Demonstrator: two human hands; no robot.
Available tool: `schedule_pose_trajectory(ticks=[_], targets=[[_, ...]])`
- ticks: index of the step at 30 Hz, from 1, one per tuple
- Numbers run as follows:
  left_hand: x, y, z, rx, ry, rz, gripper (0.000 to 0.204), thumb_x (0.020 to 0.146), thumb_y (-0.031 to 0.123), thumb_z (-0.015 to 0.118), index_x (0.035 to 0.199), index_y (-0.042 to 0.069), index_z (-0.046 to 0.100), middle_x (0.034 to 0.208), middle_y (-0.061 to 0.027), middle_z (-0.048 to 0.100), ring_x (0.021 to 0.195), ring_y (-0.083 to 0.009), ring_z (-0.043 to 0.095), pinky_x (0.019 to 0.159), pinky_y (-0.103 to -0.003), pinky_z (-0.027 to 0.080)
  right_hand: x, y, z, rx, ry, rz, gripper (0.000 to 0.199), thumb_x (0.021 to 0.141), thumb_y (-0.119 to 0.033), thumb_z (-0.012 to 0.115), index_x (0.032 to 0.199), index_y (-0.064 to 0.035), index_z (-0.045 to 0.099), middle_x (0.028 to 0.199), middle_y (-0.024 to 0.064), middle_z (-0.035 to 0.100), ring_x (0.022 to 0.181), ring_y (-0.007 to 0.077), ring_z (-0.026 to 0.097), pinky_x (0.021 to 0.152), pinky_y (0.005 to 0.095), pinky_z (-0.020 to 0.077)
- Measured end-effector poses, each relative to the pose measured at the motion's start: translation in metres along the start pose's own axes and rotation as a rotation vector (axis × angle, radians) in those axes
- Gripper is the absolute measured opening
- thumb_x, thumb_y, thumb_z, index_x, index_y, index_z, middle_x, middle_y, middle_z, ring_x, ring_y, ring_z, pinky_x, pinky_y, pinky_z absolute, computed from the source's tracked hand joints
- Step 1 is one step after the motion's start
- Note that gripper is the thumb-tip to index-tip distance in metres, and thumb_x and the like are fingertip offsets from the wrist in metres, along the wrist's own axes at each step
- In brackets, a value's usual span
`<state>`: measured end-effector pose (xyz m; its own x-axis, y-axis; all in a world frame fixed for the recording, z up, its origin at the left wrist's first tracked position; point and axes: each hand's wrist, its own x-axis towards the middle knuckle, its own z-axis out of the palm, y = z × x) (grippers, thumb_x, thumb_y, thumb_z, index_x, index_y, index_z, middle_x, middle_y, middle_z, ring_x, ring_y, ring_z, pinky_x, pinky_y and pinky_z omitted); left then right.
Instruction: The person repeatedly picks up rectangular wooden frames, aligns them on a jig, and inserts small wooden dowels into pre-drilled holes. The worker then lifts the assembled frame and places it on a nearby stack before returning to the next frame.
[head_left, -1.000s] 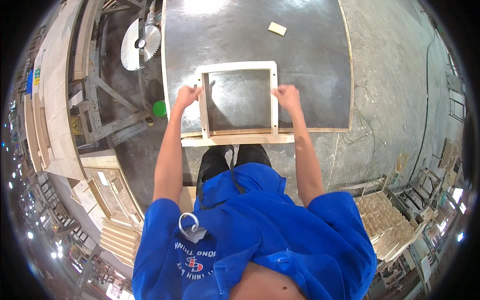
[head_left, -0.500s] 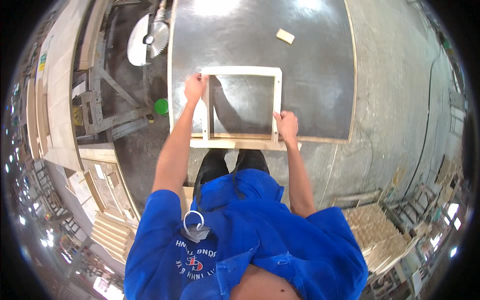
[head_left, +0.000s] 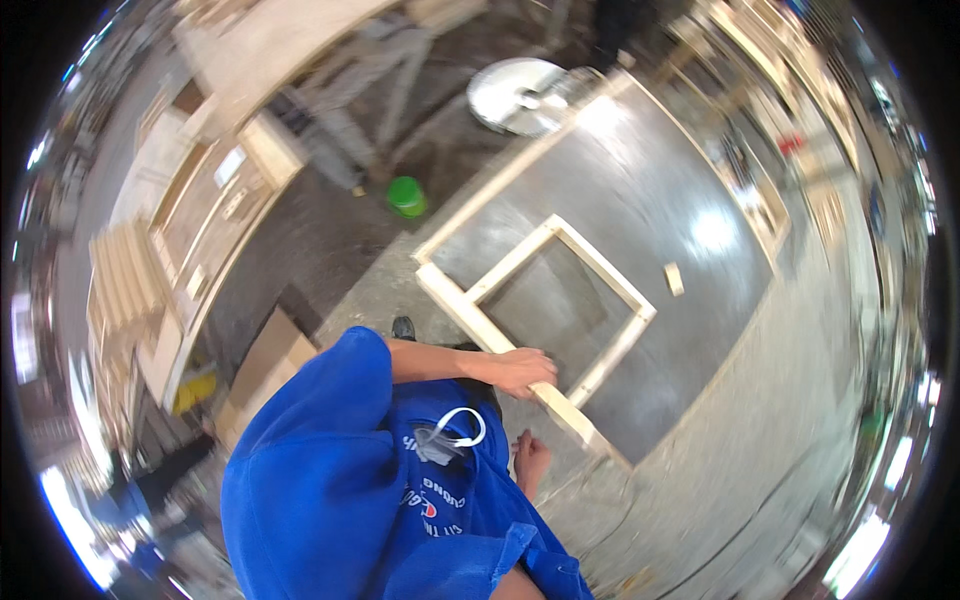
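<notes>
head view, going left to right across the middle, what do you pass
stacked wooden slats → wooden cabinet frames → green cup → square wooden frame on the dark board → small wood block

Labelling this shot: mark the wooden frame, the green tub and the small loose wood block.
wooden frame (head_left: 605, 280): head view, its far rail.
green tub (head_left: 406, 196): head view, its top.
small wood block (head_left: 674, 279): head view, its middle.
</notes>
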<state>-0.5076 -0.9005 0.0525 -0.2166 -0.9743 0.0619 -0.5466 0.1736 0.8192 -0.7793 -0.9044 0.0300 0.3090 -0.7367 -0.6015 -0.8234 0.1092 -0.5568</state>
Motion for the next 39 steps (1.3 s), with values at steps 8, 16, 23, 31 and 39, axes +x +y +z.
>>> schedule_pose_trajectory(ticks=[8, 16, 23, 31, 39], targets=[[-0.198, 0.075, -0.277, -0.682, 1.077, 0.122, 0.058, 0.08, 0.057, 0.062, 0.087, 0.0, 0.063, 0.075, -0.0026, 0.062, 0.064, -0.0106, 0.053, 0.055, -0.029, 0.042, -0.021, -0.267, 0.104, 0.813, -0.384, -0.284, 0.049, 0.101, -0.031, 0.05, 0.134, 0.0031, 0.04, 0.116, 0.0204, 0.06, 0.097, 0.0243, 0.064, 0.074, 0.034, 0.0545], [-0.592, 0.136, -0.23, -0.481, 2.423, 0.584, 0.067, 0.091, 0.057, 0.051, 0.134, 0.006, 0.038, 0.108, -0.0155, 0.056, 0.099, -0.0286, 0.059, 0.087, -0.045, 0.05, -0.151, -0.514, 0.304, 0.33, -0.368, -1.084, 0.045, 0.092, -0.007, 0.06, 0.126, 0.012, 0.038, 0.106, 0.0221, 0.062, 0.094, 0.0225, 0.063, 0.082, 0.0334, 0.0512], [-0.807, -0.009, -0.102, -0.9, 3.201, 0.122, 0.06, 0.077, 0.001, 0.055, 0.134, 0.003, 0.037, 0.103, -0.0147, 0.055, 0.092, -0.0277, 0.059, 0.088, -0.042, 0.05, -0.198, -0.593, 0.579, -0.609, -0.392, -1.52, 0.028, 0.087, -0.019, 0.06, 0.102, 0.0032, 0.053, 0.083, 0.0271, 0.065, 0.079, 0.0447, 0.064, 0.07, 0.0505, 0.0492], [-0.901, -0.077, -0.061, -1.024, 3.343, -0.181, 0.016, 0.078, 0.003, 0.058, 0.093, -0.001, 0.053, 0.085, -0.0128, 0.058, 0.079, -0.0253, 0.061, 0.075, -0.04, 0.052, -0.207, -0.601, 0.732, -0.874, -0.451, -1.521, 0.028, 0.086, -0.018, 0.062, 0.097, 0.0055, 0.053, 0.076, 0.0291, 0.064, 0.075, 0.0469, 0.064, 0.067, 0.0527, 0.0512], [-0.892, -0.067, -0.081, -1.037, 3.366, -0.535, 0.018, 0.085, 0.012, 0.057, 0.099, 0.0, 0.055, 0.085, -0.0108, 0.06, 0.074, -0.0225, 0.063, 0.068, -0.035, 0.053, -0.187, -0.596, 0.76, -0.959, -0.515, -1.456, 0.027, 0.086, -0.017, 0.062, 0.098, 0.0056, 0.053, 0.072, 0.0307, 0.062, 0.074, 0.0473, 0.064, 0.066, 0.0521, 0.0512]])
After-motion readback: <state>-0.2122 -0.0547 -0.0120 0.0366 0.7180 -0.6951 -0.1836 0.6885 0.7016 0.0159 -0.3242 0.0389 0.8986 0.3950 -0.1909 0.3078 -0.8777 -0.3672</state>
